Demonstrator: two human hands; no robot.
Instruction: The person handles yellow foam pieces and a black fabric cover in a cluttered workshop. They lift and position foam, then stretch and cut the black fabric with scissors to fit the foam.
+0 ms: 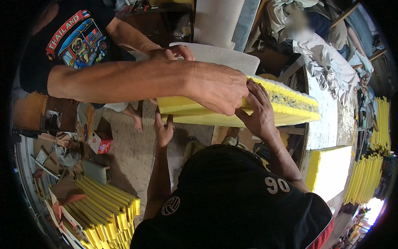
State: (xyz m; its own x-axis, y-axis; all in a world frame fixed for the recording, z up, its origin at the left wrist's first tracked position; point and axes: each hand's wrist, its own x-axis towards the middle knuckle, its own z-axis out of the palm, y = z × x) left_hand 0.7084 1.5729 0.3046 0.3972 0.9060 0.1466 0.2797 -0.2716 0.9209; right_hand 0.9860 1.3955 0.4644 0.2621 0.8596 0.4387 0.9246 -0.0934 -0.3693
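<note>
A long yellow foam block (290,110) with a speckled grey middle layer and a pale fluffy top spans the centre. My right hand (259,110) grips its near side, thumb on the yellow face and fingers reaching up over the edge. My left hand (164,129) holds the lower left corner from below. A co-worker's hand (219,91) presses on the block beside my right fingers, their forearm crossing from the left. Their other hand (178,53) is behind it, at a light grey sheet (224,60) lying beyond the block.
The co-worker (39,62) stands at upper left, bare foot on the floor (120,157). A worktable (321,124) at right bears a yellow foam slab (327,170) and crumpled fabric (327,70). Stacked foam pieces (103,203) stand lower left, more (362,178) far right. A small box (99,142) lies leftward.
</note>
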